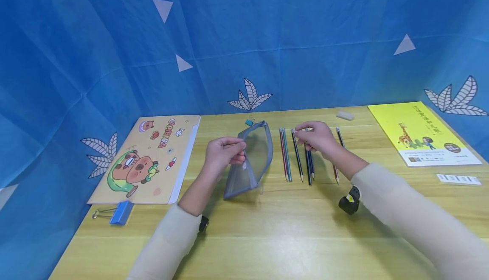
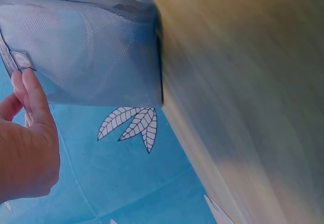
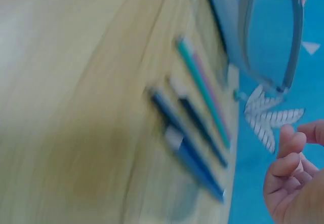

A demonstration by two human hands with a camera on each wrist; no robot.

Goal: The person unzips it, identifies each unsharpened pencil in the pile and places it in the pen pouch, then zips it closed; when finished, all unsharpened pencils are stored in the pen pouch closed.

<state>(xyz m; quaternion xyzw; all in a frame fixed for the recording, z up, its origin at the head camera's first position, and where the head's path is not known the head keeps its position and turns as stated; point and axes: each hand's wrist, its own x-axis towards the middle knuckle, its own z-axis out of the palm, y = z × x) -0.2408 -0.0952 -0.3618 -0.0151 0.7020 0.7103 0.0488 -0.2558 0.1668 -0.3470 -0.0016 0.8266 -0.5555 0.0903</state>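
Observation:
My left hand (image 1: 225, 152) pinches the edge of a grey mesh zip pouch (image 1: 237, 182), near a small label (image 2: 22, 60) in the left wrist view. The pouch stands tilted on the table with its mouth gaping to the right. My right hand (image 1: 318, 138) hovers over several pencils, its fingers loosely bent and nothing visible between them. Beside the pouch lie a red and a teal pencil (image 1: 288, 161), then dark pencils (image 1: 297, 156), partly hidden by the right hand. Another pencil (image 1: 335, 174) lies further right, partly behind the right forearm.
A tan cartoon folder (image 1: 168, 178) lies at left, with a large blue binder clip (image 1: 122, 213) in front. Behind the pouch sits a small teal clip (image 1: 249, 122). An eraser (image 1: 345, 115), a yellow booklet (image 1: 389, 119) and a white bar-shaped item (image 1: 458, 180) are at right.

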